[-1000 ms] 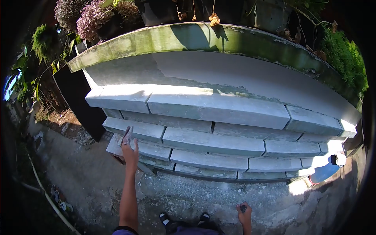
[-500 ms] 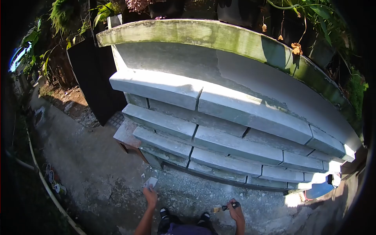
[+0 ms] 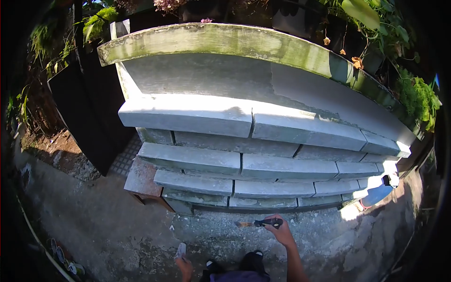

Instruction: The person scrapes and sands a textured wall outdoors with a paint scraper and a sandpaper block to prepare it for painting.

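Observation:
My right hand (image 3: 281,232) is closed around the black handle of a paintbrush (image 3: 261,223). Its tan bristle end points left, over the ground just in front of the lowest grey block step. Lower left, my left hand (image 3: 185,265) grips a small pale flat piece (image 3: 181,250) whose exact kind I cannot make out. Ahead of both hands rises a curved, stepped structure of grey blocks (image 3: 286,163), with dark gaps between the blocks. Neither hand touches it.
A mossy curved ledge (image 3: 221,40) tops the grey wall. At left are a dark panel (image 3: 89,117) and a low reddish slab (image 3: 142,175). A blue container (image 3: 377,194) stands at right. Shoes (image 3: 70,265) lie lower left, and plants (image 3: 416,96) hang at right.
My right hand has lifted the paintbrush forward, closer to the blocks. My left hand has dropped lower in view with the pale piece. The view has turned, with the structure now more level.

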Demonstrator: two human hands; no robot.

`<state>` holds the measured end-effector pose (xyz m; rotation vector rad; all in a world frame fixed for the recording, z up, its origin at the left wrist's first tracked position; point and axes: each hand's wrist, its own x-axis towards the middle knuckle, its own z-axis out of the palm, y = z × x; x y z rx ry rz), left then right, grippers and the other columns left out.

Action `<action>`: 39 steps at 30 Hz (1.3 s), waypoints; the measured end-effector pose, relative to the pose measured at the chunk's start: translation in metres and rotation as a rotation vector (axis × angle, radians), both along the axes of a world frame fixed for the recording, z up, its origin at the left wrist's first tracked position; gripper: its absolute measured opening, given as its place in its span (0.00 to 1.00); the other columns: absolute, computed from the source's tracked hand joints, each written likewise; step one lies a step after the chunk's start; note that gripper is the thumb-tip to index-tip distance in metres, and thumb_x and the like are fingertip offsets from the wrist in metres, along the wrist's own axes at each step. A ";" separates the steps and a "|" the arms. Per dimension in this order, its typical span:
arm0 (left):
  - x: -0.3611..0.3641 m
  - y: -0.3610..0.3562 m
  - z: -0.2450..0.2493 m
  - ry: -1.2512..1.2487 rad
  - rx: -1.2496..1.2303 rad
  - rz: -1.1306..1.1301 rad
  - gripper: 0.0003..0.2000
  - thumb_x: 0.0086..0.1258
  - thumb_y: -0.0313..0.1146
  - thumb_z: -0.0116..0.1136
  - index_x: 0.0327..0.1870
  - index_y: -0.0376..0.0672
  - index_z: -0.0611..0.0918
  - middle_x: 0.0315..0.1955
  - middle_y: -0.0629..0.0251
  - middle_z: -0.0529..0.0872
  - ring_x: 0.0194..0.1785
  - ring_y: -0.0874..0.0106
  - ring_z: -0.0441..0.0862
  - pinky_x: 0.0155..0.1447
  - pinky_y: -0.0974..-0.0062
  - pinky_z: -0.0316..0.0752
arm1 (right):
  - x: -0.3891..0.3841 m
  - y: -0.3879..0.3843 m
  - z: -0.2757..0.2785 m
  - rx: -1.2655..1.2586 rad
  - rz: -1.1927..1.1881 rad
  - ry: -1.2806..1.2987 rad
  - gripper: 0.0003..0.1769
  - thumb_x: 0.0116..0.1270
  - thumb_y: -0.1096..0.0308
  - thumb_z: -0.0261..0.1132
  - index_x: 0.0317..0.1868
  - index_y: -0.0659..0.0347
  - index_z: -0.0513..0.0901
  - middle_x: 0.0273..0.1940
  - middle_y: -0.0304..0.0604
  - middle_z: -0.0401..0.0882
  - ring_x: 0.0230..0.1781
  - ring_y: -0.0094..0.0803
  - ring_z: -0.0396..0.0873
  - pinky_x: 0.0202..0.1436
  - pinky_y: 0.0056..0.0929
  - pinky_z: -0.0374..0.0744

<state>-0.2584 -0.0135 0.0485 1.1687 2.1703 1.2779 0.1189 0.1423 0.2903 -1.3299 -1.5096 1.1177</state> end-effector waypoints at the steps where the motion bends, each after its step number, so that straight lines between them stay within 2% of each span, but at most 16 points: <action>1: -0.009 0.001 -0.007 -0.016 -0.057 -0.027 0.17 0.77 0.28 0.46 0.57 0.22 0.79 0.53 0.36 0.85 0.61 0.51 0.82 0.68 0.66 0.70 | -0.004 0.006 0.018 0.060 -0.019 0.107 0.12 0.69 0.65 0.71 0.44 0.64 0.80 0.46 0.43 0.84 0.49 0.27 0.81 0.54 0.30 0.78; 6: -0.053 0.024 -0.032 -0.049 -0.414 -0.140 0.19 0.78 0.32 0.47 0.57 0.23 0.79 0.51 0.37 0.84 0.59 0.53 0.82 0.67 0.67 0.71 | -0.020 0.068 0.102 0.444 -0.112 0.672 0.15 0.78 0.60 0.63 0.52 0.60 0.71 0.38 0.41 0.77 0.46 0.34 0.80 0.57 0.37 0.77; 8: -0.057 0.041 0.008 -0.025 -0.684 -0.162 0.20 0.79 0.34 0.48 0.59 0.24 0.78 0.53 0.39 0.83 0.60 0.54 0.81 0.66 0.67 0.71 | -0.023 0.099 0.137 0.645 -0.126 0.595 0.15 0.78 0.59 0.63 0.51 0.59 0.69 0.36 0.41 0.76 0.42 0.30 0.78 0.52 0.34 0.77; 11: -0.062 0.023 -0.068 0.025 0.104 -0.263 0.18 0.75 0.32 0.56 0.60 0.32 0.79 0.54 0.48 0.82 0.61 0.57 0.76 0.69 0.60 0.67 | -0.028 0.144 0.195 0.845 -0.029 0.457 0.12 0.76 0.63 0.65 0.45 0.60 0.71 0.32 0.39 0.74 0.30 0.24 0.74 0.36 0.26 0.76; 14: -0.049 0.029 -0.040 -0.080 -0.178 -0.169 0.19 0.75 0.30 0.54 0.63 0.32 0.77 0.57 0.45 0.82 0.63 0.53 0.75 0.71 0.60 0.66 | -0.044 0.185 0.258 1.018 -0.056 0.314 0.14 0.72 0.68 0.70 0.32 0.60 0.73 0.23 0.34 0.71 0.19 0.19 0.70 0.22 0.20 0.70; 16: -0.044 0.032 -0.031 -0.077 -0.250 -0.136 0.19 0.75 0.31 0.53 0.64 0.32 0.77 0.59 0.44 0.81 0.65 0.51 0.74 0.72 0.59 0.65 | -0.067 0.203 0.307 1.101 -0.033 0.442 0.16 0.71 0.70 0.71 0.28 0.59 0.73 0.19 0.32 0.71 0.16 0.17 0.69 0.19 0.20 0.67; 19: -0.040 0.038 -0.036 -0.055 -0.322 -0.035 0.20 0.75 0.31 0.53 0.64 0.32 0.77 0.60 0.43 0.80 0.66 0.50 0.73 0.73 0.58 0.64 | -0.089 0.240 0.349 1.217 -0.038 0.401 0.16 0.70 0.70 0.72 0.27 0.59 0.73 0.17 0.33 0.71 0.16 0.17 0.69 0.19 0.21 0.68; 22: -0.032 0.038 -0.052 -0.035 -0.387 0.064 0.20 0.75 0.31 0.53 0.65 0.32 0.77 0.61 0.43 0.80 0.67 0.50 0.73 0.73 0.57 0.63 | -0.095 0.305 0.326 1.645 -0.396 -0.147 0.17 0.68 0.71 0.72 0.25 0.59 0.73 0.16 0.35 0.71 0.16 0.17 0.71 0.21 0.22 0.70; 23: -0.029 0.034 -0.057 -0.030 -0.414 0.095 0.20 0.75 0.31 0.53 0.65 0.32 0.77 0.62 0.43 0.80 0.68 0.50 0.72 0.73 0.57 0.63 | -0.098 0.304 0.316 1.666 -0.397 -0.137 0.17 0.67 0.71 0.73 0.24 0.60 0.73 0.17 0.38 0.72 0.18 0.17 0.73 0.22 0.21 0.71; 26: -0.029 0.047 -0.043 -0.090 -0.107 0.023 0.21 0.76 0.32 0.51 0.66 0.32 0.75 0.63 0.44 0.79 0.70 0.50 0.71 0.74 0.58 0.62 | -0.099 0.288 0.322 1.649 -0.424 -0.086 0.17 0.68 0.72 0.72 0.25 0.59 0.73 0.17 0.36 0.73 0.18 0.18 0.75 0.23 0.20 0.72; 27: -0.027 0.049 -0.037 -0.116 -0.244 0.040 0.21 0.76 0.31 0.49 0.66 0.32 0.75 0.63 0.43 0.78 0.70 0.50 0.71 0.74 0.59 0.62 | -0.093 0.293 0.317 1.558 -0.351 0.191 0.17 0.68 0.72 0.72 0.25 0.60 0.73 0.16 0.35 0.74 0.18 0.19 0.76 0.24 0.19 0.73; 30: -0.021 0.067 -0.007 -0.157 -0.605 0.065 0.21 0.77 0.30 0.46 0.67 0.32 0.74 0.64 0.42 0.78 0.70 0.49 0.71 0.74 0.60 0.63 | -0.077 0.330 0.303 1.437 -0.481 0.135 0.16 0.70 0.71 0.70 0.27 0.61 0.73 0.16 0.35 0.74 0.18 0.19 0.76 0.23 0.21 0.75; 32: -0.015 0.088 0.027 -0.143 -0.773 0.068 0.21 0.77 0.29 0.44 0.68 0.32 0.74 0.63 0.41 0.77 0.70 0.48 0.71 0.74 0.60 0.64 | -0.088 0.315 0.307 1.425 -0.387 0.321 0.15 0.72 0.70 0.68 0.28 0.62 0.73 0.15 0.36 0.74 0.15 0.18 0.75 0.18 0.23 0.74; 35: -0.015 0.080 -0.017 -0.149 -0.497 0.050 0.21 0.77 0.29 0.45 0.68 0.31 0.74 0.63 0.40 0.77 0.69 0.47 0.71 0.74 0.60 0.64 | -0.092 0.286 0.322 1.371 -0.322 0.428 0.16 0.74 0.72 0.65 0.27 0.62 0.71 0.15 0.38 0.74 0.14 0.19 0.74 0.16 0.23 0.72; 38: -0.014 0.079 -0.059 -0.130 -0.217 0.017 0.21 0.76 0.29 0.45 0.68 0.31 0.73 0.63 0.40 0.77 0.69 0.47 0.72 0.73 0.59 0.64 | -0.084 0.318 0.310 1.376 -0.479 0.236 0.17 0.77 0.70 0.62 0.28 0.61 0.68 0.16 0.38 0.70 0.13 0.20 0.67 0.15 0.25 0.69; 39: -0.016 0.078 -0.073 -0.120 -0.140 0.007 0.21 0.76 0.29 0.45 0.68 0.31 0.73 0.63 0.40 0.77 0.69 0.47 0.72 0.73 0.59 0.64 | -0.086 0.323 0.307 1.445 -0.485 0.294 0.17 0.77 0.70 0.63 0.27 0.61 0.68 0.16 0.38 0.70 0.13 0.20 0.68 0.15 0.24 0.69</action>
